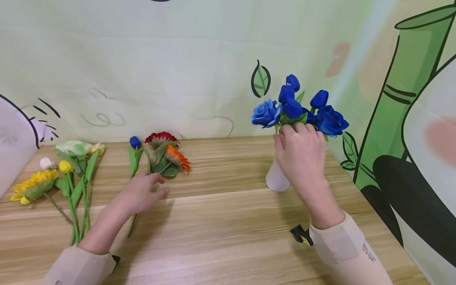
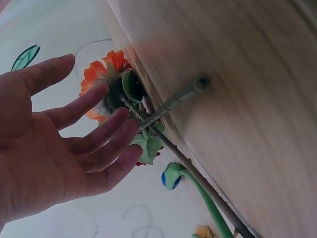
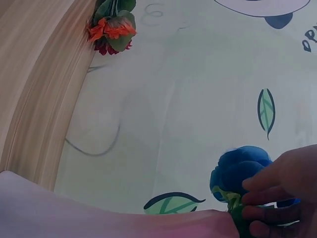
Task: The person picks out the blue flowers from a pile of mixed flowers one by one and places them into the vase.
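On the right of the head view stands a white vase (image 1: 276, 181) holding several blue flowers, among them a lighter blue rose (image 1: 266, 113), a dark blue rose (image 1: 333, 120) and blue tulips (image 1: 293, 108). My right hand (image 1: 303, 152) grips the flowers' stems just above the vase, its fingers curled; the hand hides most of the stems and the vase mouth. With fingers spread and nothing in it, my left hand (image 1: 144, 194) hovers over the stems of an orange flower (image 1: 179, 159), a red flower (image 1: 162, 139) and a single blue tulip (image 1: 135, 142) lying on the table.
At the left of the wooden table (image 1: 213, 237) lie a yellow sunflower (image 1: 35, 186), a yellow tulip (image 1: 65, 166), a white bud (image 1: 46, 163) and a pale green-white bloom (image 1: 74, 148). A printed cloth (image 1: 178, 79) hangs behind the table and along its right side.
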A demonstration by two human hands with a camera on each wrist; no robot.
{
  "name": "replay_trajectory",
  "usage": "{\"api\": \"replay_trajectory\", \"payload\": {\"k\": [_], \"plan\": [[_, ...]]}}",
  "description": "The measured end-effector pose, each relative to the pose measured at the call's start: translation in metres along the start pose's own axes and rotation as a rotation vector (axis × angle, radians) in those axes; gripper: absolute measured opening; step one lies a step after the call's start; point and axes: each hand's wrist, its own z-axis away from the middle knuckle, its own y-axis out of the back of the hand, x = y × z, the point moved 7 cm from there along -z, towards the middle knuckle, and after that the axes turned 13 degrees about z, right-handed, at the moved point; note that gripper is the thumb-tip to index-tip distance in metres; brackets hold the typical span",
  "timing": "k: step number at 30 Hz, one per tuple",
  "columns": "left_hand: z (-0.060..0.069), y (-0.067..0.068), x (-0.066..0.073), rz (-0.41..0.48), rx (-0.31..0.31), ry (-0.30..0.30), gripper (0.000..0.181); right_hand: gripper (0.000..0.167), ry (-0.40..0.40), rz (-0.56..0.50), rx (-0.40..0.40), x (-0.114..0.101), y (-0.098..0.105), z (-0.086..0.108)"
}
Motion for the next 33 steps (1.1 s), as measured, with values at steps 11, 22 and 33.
{"api": "replay_trajectory", "payload": {"k": [11, 22, 33], "plan": [[-0.001, 0.006, -0.005, 0.009, 0.012, 0.030, 0.042, 0.020, 0.100, -0.107, -0.026, -0.022, -0.009, 0.014], [0.000, 0.026, -0.020, -0.039, 0.080, 0.100, 0.033, 0.019, 0.173, -0.190, -0.430, -0.035, -0.072, 0.044], [0.000, 0.029, -0.042, -0.151, -0.048, 0.211, 0.046, 0.019, 0.194, -0.200, -0.553, -0.038, -0.088, 0.058]]}}
